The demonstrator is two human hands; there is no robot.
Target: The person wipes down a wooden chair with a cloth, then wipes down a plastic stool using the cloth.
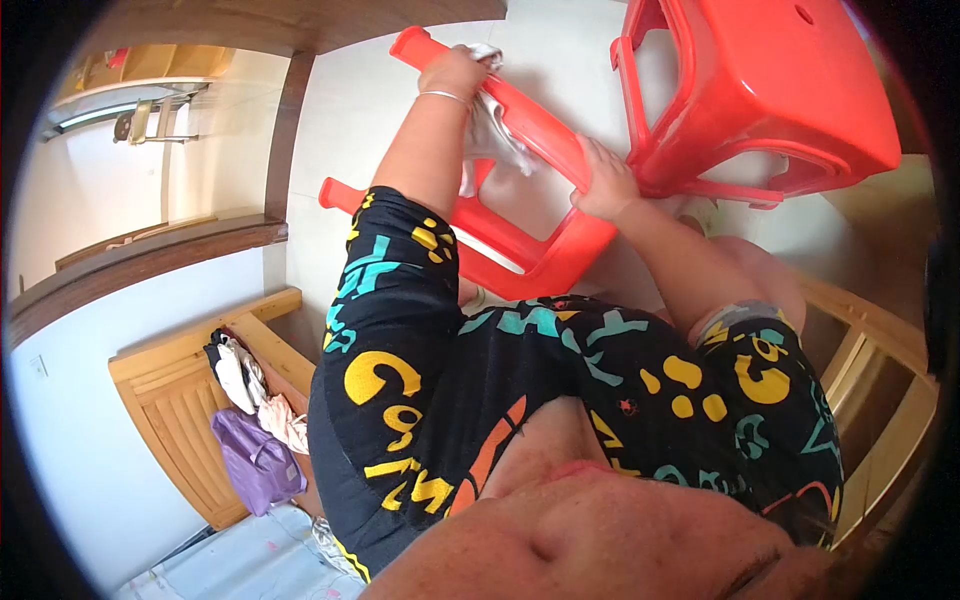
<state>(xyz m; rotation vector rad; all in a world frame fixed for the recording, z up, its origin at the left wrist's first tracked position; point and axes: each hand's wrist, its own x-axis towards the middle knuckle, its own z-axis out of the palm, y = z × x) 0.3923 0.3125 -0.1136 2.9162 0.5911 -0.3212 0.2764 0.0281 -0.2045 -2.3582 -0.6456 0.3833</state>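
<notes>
A red plastic stool [545, 140] lies tipped over on the pale floor, its legs pointing to the upper left. My left hand [455, 72], with a thin bracelet at the wrist, is closed around a white cloth [500, 135] against the upper leg near its end. Part of the cloth sticks out above the fingers, and the rest hangs below the leg. Farther down the same leg, my right hand [605, 180] grips the stool, fingers over the top. A second red stool [780, 90] is tilted just beyond my right hand.
A wooden bed headboard [190, 430] stands at the lower left, with clothes and a purple bag [255, 460] hanging on it. Below is a light blue bedsheet [240, 565]. Wooden slatted furniture [880, 400] is close on the right. A brown frame [150, 265] crosses the left side.
</notes>
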